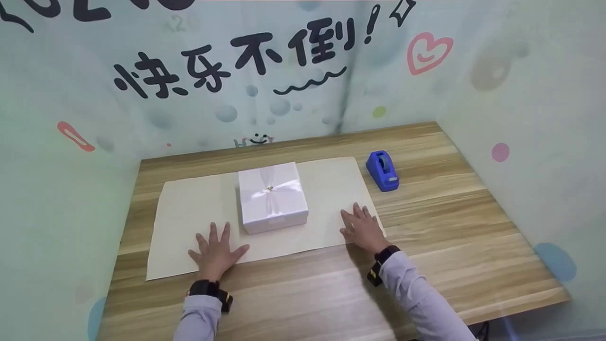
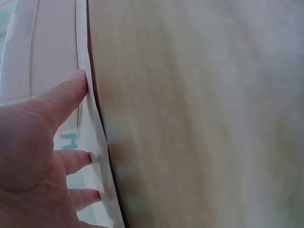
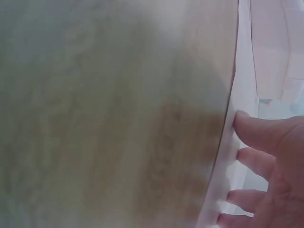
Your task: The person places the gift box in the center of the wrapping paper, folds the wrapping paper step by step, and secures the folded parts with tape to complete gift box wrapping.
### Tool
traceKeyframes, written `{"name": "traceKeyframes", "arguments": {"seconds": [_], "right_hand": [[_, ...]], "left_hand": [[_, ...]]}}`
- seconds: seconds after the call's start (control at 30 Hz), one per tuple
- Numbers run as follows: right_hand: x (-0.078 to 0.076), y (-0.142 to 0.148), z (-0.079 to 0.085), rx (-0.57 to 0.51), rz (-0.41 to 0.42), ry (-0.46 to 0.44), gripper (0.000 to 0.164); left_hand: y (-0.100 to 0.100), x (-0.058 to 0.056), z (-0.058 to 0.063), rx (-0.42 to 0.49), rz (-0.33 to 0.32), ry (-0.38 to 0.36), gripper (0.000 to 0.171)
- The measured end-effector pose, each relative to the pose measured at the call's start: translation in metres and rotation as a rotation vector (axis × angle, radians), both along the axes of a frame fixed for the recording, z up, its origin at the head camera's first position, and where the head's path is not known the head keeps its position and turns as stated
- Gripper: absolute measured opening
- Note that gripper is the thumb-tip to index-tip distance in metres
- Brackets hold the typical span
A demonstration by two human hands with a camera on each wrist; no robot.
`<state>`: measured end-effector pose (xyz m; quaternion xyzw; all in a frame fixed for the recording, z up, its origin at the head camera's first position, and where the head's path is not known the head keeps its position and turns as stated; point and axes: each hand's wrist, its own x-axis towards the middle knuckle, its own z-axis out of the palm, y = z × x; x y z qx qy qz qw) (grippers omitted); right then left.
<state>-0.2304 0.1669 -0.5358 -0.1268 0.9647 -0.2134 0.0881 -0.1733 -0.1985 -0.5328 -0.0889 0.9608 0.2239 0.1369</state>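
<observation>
Head view: white square box (image 1: 286,204), crossed by shiny, gold-centred ribbon (image 1: 271,201), stands on cream rectangular paper sheet (image 1: 329,199); left hand (image 1: 216,254) and right hand (image 1: 364,230) touch the sheet, fingers spread wide.

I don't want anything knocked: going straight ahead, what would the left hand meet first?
Probably the box: the thumb of the left hand seems aligned with the box's near left corner, though fingers might pass beside it.

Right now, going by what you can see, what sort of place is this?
Probably a small work booth: pale printed walls close around a wood-grain table, which holds a white box on a cream sheet and a blue tape dispenser.
</observation>
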Motion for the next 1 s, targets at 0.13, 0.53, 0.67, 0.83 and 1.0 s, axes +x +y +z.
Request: {"name": "traceKeyframes", "arguments": {"seconds": [0.13,0.53,0.67,0.83,1.0], "right_hand": [[0.001,0.0,0.003,0.013,0.007,-0.022,0.055],[0.019,0.013,-0.003,-0.005,-0.012,-0.002,0.054],[0.027,0.017,-0.005,-0.019,-0.013,0.008,0.053],[0.038,0.022,-0.006,-0.03,-0.013,0.012,0.053],[0.05,0.026,-0.005,-0.044,-0.023,0.016,0.053]], "left_hand": [[0.001,0.002,0.001,-0.01,-0.003,0.0,0.088],[0.011,0.022,0.001,-0.042,-0.003,0.017,0.088],[0.016,0.031,0.0,-0.055,0.0,0.024,0.087],[0.022,0.042,-0.001,-0.068,0.005,0.022,0.087],[0.026,0.051,-0.004,-0.089,-0.001,0.022,0.087]]}}
